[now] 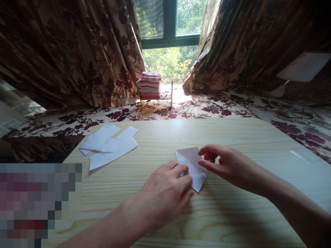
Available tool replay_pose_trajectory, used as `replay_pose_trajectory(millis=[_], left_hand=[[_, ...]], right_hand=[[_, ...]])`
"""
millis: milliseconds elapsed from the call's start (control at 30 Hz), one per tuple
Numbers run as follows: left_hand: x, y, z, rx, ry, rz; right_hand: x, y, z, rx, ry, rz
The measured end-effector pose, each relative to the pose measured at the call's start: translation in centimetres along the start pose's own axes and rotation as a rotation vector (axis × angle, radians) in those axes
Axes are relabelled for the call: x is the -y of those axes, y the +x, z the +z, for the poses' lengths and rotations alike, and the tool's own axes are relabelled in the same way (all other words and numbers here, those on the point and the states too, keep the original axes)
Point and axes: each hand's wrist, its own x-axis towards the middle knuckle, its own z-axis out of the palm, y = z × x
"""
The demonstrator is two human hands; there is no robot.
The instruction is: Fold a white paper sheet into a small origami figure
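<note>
A folded sheet of white paper (pixel 192 160) lies on the table in front of me, with slanting creases and flaps. My left hand (pixel 170 187) holds it down from the left, fingers bent and their tips pressing on its lower left part, so that corner is hidden. At the paper's right edge is my right hand (pixel 217 160), thumb and fingers apart with a gap between them. Its fingertips are close to the upper right of the paper; whether they touch it I cannot tell.
Several loose white paper pieces (pixel 111 143) overlap at the left of the pale wood-grain table (pixel 160 137). Behind it, folded pink-and-white striped cloths (pixel 150 85) are stacked on a small stand (pixel 171 94). A lamp (pixel 303 67) stands at the right. A blurred patch covers the lower left.
</note>
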Motion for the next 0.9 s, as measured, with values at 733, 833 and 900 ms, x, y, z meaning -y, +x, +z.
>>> replay_pose_trajectory(millis=[733, 833, 900], left_hand=[[-0.3, 0.9, 2.1, -0.113, 0.060, -0.152], [-0.3, 1.0, 2.1, -0.101, 0.022, -0.173], [-0.3, 0.9, 2.1, -0.098, 0.003, -0.186]], right_hand=[[0.4, 0.3, 0.5, 0.185, 0.175, 0.066], [0.6, 0.2, 0.6, 0.189, 0.174, 0.059], [0.6, 0.1, 0.8, 0.172, 0.148, 0.046]])
